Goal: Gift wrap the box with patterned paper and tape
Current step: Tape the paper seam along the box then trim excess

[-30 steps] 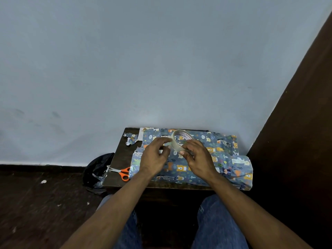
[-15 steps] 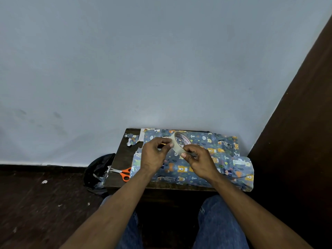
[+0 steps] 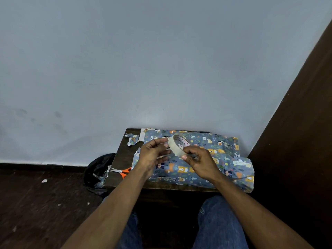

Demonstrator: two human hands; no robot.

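Glossy patterned paper (image 3: 212,151), wooden table (image 3: 124,159)

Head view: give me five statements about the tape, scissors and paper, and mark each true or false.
1. The right hand grips the tape roll. True.
2. The orange-handled scissors lie on top of the wrapped box. False: they lie on the small dark table, left of the box in patterned wrapping paper.
3. The left hand has fingertips at the roll's left edge. True.
4. The tape roll rests flat on the table. False: it is held up above the box.
5. A black bag sits on the floor left of the table. True.
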